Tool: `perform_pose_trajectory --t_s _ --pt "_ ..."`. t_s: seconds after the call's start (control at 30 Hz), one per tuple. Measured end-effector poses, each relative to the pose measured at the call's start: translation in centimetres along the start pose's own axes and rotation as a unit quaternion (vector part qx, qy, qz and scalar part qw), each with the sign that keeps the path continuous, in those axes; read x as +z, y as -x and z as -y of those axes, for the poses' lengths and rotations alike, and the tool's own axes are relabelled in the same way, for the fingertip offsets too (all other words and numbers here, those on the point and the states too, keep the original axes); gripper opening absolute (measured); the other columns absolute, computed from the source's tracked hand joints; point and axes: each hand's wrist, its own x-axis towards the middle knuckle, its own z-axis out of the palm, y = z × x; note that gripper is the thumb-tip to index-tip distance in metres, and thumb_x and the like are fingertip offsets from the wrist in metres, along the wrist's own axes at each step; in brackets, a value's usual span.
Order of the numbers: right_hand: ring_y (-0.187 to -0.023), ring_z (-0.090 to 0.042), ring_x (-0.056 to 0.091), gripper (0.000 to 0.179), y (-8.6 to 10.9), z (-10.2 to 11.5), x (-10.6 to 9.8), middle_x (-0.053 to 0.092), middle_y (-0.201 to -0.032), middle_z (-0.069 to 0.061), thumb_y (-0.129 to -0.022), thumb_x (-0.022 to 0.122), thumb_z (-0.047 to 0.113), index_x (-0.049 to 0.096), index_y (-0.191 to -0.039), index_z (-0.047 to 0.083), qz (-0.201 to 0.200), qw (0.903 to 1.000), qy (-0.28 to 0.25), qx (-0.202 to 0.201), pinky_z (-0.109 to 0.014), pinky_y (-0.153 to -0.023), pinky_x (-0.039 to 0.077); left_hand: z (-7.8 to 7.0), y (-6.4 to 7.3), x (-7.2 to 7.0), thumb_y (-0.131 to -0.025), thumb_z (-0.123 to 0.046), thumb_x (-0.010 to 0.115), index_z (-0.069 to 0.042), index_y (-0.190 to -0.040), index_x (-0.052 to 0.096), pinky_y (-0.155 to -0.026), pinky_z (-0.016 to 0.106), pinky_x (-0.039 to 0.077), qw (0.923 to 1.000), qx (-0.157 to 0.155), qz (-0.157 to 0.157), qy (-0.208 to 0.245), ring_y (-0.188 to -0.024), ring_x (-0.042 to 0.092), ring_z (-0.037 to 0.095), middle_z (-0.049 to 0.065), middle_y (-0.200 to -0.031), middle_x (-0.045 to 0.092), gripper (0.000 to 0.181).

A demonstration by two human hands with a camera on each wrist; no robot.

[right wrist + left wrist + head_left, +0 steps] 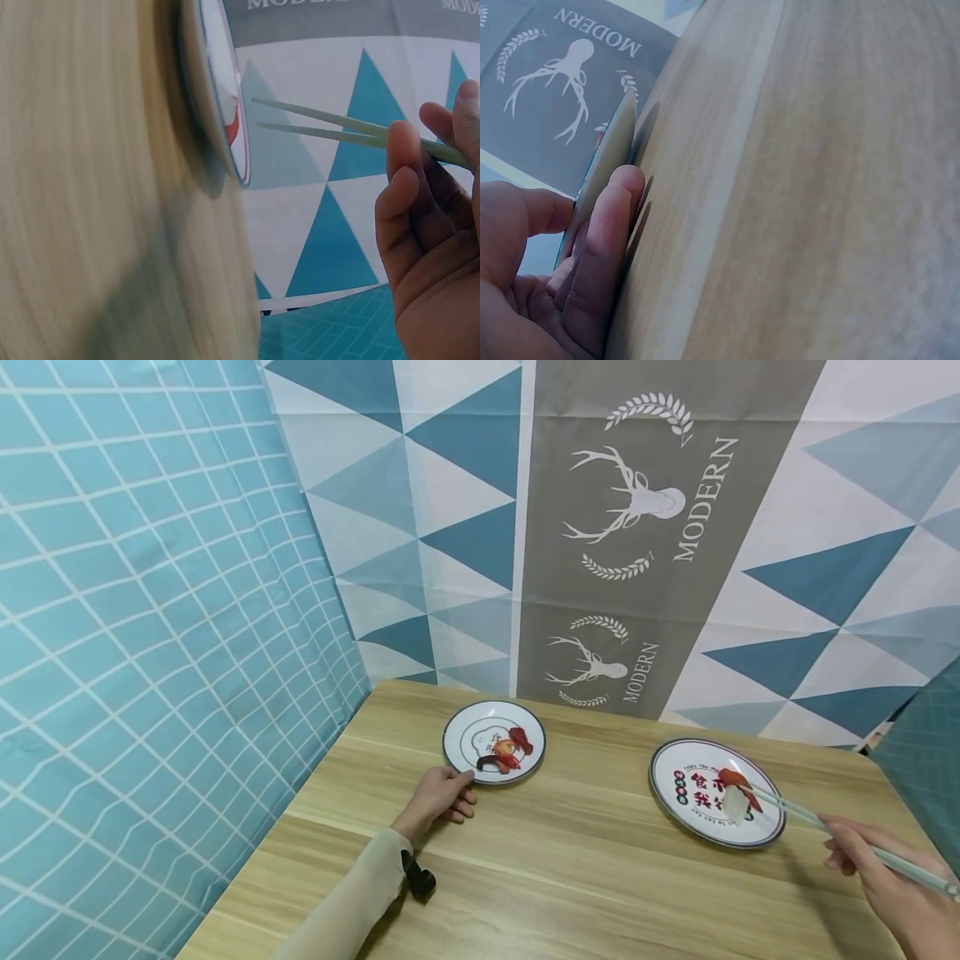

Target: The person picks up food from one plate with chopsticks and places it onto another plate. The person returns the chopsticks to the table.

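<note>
My left hand (442, 795) pinches the near left rim of a white plate (467, 723), thumb on top and fingers under the edge. Red and dark food pieces (507, 750) lie on that plate's right half. In the left wrist view the plate (611, 146) shows edge-on between thumb and fingers. My right hand (892, 877) holds a pair of pale green chopsticks (806, 814), pointing left over a second white plate (686, 760) with red lettering. An orange-red piece (738, 783) and a whitish piece (735, 806) lie there. In the right wrist view the chopstick tips stand apart, nothing between them.
Both plates stand on a wooden table (577, 860). Behind it hangs a patterned cloth (600, 527) with deer heads, and a blue gridded cloth (150, 610) covers the left side. A black thing (418, 878) sits at my left sleeve cuff.
</note>
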Motion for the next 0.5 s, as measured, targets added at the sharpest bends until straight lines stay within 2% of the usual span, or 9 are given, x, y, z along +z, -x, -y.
perform_pose_trajectory --t_s 0.23,0.5 --pt "-0.056 0.003 0.054 0.033 0.11 -0.74 0.14 0.059 -0.07 0.024 -0.107 0.053 0.009 0.066 -0.116 -0.02 0.006 0.9997 0.022 0.008 -0.012 -0.048 0.044 0.02 -0.05 0.03 -0.106 -0.035 0.056 0.004 -0.105 0.063 -0.054 0.028 0.063 1.0 -0.002 0.001 -0.002 -0.059 0.07 0.011 0.01 -0.083 0.073 0.039" --pt "-0.056 0.002 0.052 0.032 -0.25 -0.85 0.09 0.058 -0.068 0.021 -0.108 0.052 0.009 0.068 -0.115 -0.018 0.038 0.998 0.051 -0.007 -0.012 -0.048 0.043 -0.01 -0.07 0.01 -0.106 -0.034 0.056 0.004 -0.105 0.063 -0.055 0.028 0.063 1.0 -0.002 0.001 0.0 -0.059 0.071 0.012 0.01 -0.084 0.073 0.039"
